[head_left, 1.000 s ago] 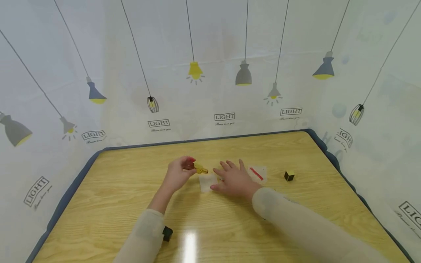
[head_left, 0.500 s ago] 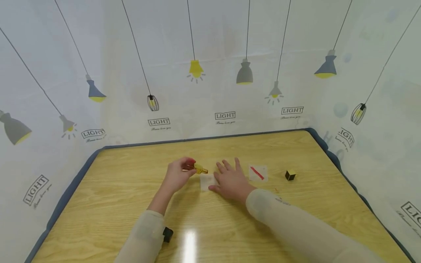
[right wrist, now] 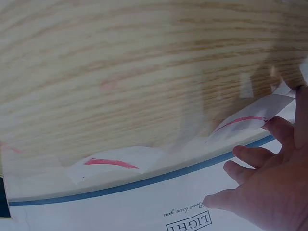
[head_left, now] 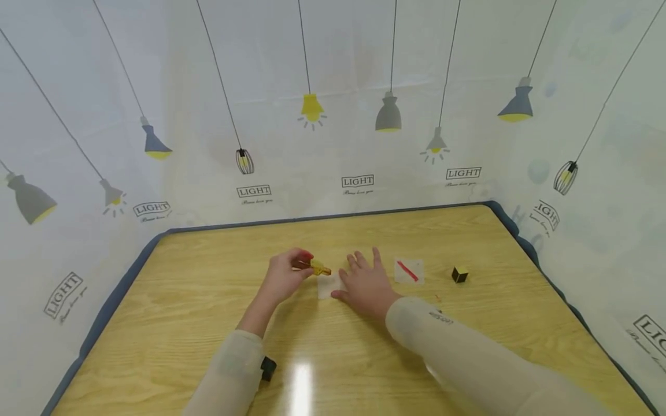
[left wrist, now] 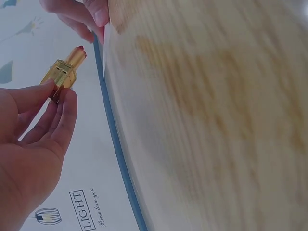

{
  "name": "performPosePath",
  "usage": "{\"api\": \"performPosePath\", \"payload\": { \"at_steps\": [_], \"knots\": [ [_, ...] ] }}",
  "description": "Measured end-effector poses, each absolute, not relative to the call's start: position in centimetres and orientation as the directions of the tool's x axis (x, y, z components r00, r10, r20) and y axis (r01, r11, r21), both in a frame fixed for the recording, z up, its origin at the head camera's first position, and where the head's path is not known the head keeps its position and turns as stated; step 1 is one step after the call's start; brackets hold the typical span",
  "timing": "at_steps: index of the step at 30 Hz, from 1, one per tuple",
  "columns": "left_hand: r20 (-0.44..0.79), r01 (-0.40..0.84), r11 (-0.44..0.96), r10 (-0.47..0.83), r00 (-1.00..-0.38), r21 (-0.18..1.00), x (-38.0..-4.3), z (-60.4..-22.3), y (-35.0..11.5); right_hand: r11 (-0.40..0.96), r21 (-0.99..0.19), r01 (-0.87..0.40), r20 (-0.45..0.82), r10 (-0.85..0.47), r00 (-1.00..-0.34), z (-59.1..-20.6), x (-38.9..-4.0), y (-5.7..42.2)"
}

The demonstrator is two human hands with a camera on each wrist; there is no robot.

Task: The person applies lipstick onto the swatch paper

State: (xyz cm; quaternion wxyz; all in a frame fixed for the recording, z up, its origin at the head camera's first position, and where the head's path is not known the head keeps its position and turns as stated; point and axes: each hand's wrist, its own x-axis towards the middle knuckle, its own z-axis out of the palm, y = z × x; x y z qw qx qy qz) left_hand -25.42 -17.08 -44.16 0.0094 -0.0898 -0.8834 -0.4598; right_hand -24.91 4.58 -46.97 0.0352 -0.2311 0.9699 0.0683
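Left hand (head_left: 285,277) pinches the gold lipstick (left wrist: 62,74) between thumb and fingertips, gap only as wide as the case; red tip is exposed and points toward the right hand (head_left: 366,286). In the head view the lipstick sits by the far left corner of a white sheet (head_left: 326,287) on the wood table (head_left: 171,300). Right hand: fingers spread, gripping nothing, resting on that sheet, which carries a red streak (right wrist: 240,120). Second red-streaked sheet (head_left: 402,277) to its right, then a black-and-yellow cube (head_left: 460,274). Dark block (head_left: 267,368) beside left sleeve (head_left: 226,370).
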Motion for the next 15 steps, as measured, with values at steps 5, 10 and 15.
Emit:
{"api": "performPosePath", "payload": {
  "at_steps": [5,10,15],
  "knots": [
    [0.087,0.211,0.59,0.232,-0.969,0.779,-25.6,-44.6,-16.4,0.899,0.077,-0.432,-0.096,-0.425,-0.9,-47.0,-25.0,4.9],
    [0.067,0.251,0.613,0.308,-0.949,0.749,-25.5,-45.0,-15.6,0.904,0.053,-0.424,-0.106,-0.418,-0.902,-47.1,-24.9,5.1],
    [0.064,0.274,0.618,0.339,-0.939,0.737,-25.6,-45.3,-14.9,0.906,0.037,-0.422,-0.091,-0.417,-0.904,-47.1,-24.9,5.1]
  ]
}}
